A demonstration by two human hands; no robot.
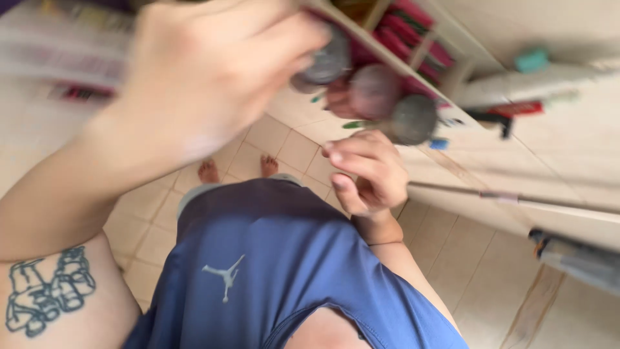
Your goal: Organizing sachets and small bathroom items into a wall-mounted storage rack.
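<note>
head view blurs: left hand (213,71) grips grey ball (326,63), right hand (365,171) loosely curled, holding nothing.

matt grey discs (413,119), glossy floor tiles (284,139), cloth shirt (271,271)

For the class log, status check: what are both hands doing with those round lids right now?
Left hand pinching grey round lid, blurred. Right hand half-curled below, holding nothing visible. Pinkish lid and second grey lid between hands. Nothing in the way.

The left hand (213,71) is raised at upper left, touching a round jar (326,63); two more jars (395,106) sit just right, above the right hand (365,171), before a shelf (413,48).
</note>
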